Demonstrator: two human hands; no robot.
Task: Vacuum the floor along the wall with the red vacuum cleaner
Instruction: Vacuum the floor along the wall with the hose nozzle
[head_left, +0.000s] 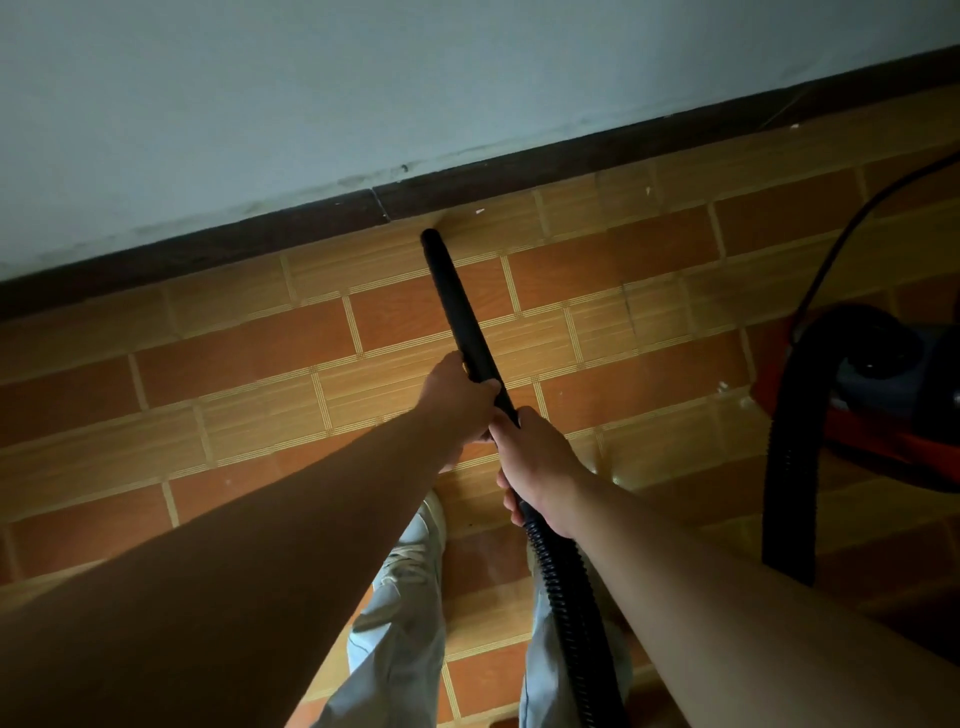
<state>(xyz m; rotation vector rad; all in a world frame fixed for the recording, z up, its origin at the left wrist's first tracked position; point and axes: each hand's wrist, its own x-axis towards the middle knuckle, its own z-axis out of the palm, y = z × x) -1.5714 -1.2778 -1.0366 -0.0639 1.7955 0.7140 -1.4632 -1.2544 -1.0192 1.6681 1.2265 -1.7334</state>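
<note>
The red vacuum cleaner with dark top (878, 431) stands on the orange brick-pattern tile floor (249, 353) at the right edge, dim and partly cut off. The left hand (457, 400) and the right hand (535, 462), close together, both curl around the long black rigid tube (457, 306). Its tip is just beside the dark skirting board (519, 171).

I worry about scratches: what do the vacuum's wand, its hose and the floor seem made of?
The wand: probably rigid plastic, matte black; a straight tube with dull sheen. The hose: flexible black plastic, judging by its ribs and bend. The floor: likely ceramic tile, slightly glossy, with a printed brick pattern and pale joint lines; vinyl is possible.
</note>
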